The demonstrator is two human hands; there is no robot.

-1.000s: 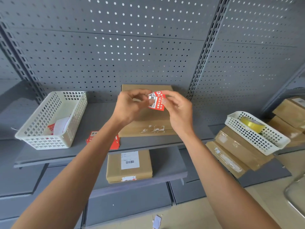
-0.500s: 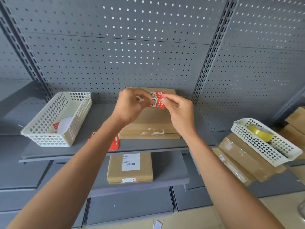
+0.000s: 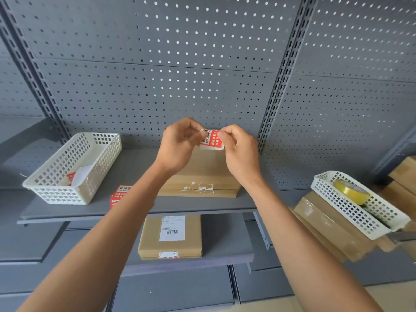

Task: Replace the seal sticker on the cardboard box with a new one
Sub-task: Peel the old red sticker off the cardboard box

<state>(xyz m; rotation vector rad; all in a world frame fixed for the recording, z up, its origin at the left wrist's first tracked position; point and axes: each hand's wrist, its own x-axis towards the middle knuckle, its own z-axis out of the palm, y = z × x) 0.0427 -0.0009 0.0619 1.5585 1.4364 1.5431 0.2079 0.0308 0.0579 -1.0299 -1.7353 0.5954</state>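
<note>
Holding up a red and white seal sticker (image 3: pixel 211 140) above the cardboard box (image 3: pixel 200 176), left hand (image 3: pixel 180 145) pinching its left edge with curled fingertips, right hand (image 3: pixel 239 152) pinching its right edge. Showing "CIBIAOQIAN" in black beside white Chinese characters too small to read. Lying at center of the upper shelf (image 3: pixel 67 210), the box showing torn white sticker scraps along its front seam. Sitting at 9 o'clock from the box, more red stickers (image 3: pixel 120 194) and a white basket (image 3: pixel 72 167). Resting at 6 o'clock, a second box (image 3: pixel 171 237) bearing a barcode label. Sitting at 3 o'clock, another basket (image 3: pixel 360 206) holding yellow tape (image 3: pixel 351 191).
</note>
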